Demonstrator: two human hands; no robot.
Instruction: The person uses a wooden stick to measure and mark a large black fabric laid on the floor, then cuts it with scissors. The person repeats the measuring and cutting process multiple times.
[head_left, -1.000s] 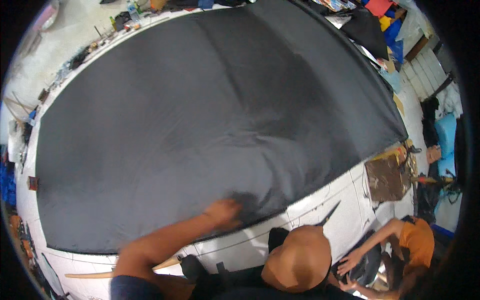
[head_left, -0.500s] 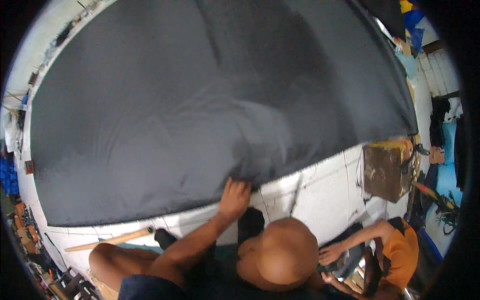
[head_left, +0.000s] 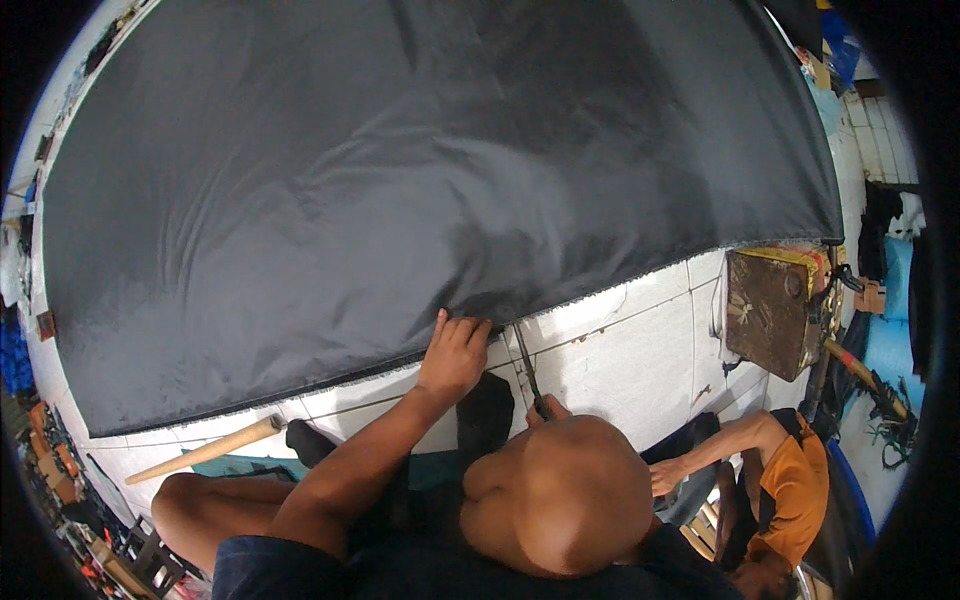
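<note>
A large sheet of black fabric point(head_left: 330, 210) lies spread on the floor before me, its frayed front edge running past my hands. My left hand point(head_left: 455, 355) is on that edge, fingers bent and closed on the fabric, the outermost finger stretched out. The thumb is hidden. Just to its right, my right hand point(head_left: 548, 412) is closed round the handle of a slim dark tool, which looks like scissors point(head_left: 527, 360). The tip meets the fabric's edge. My bent knee point(head_left: 560, 490) hides most of the right hand.
White floor tiles point(head_left: 630, 345) show in front of the fabric. A wooden stick point(head_left: 205, 450) lies at my left by my bent leg. At the right stands a worn brown box point(head_left: 770, 310). A co-worker in an orange shirt point(head_left: 795, 500) sits at the lower right.
My right hand and the dark tool have come into clearer view from behind my knee, the tool now at the fabric's edge. My left hand stays on the edge; the view has shifted.
</note>
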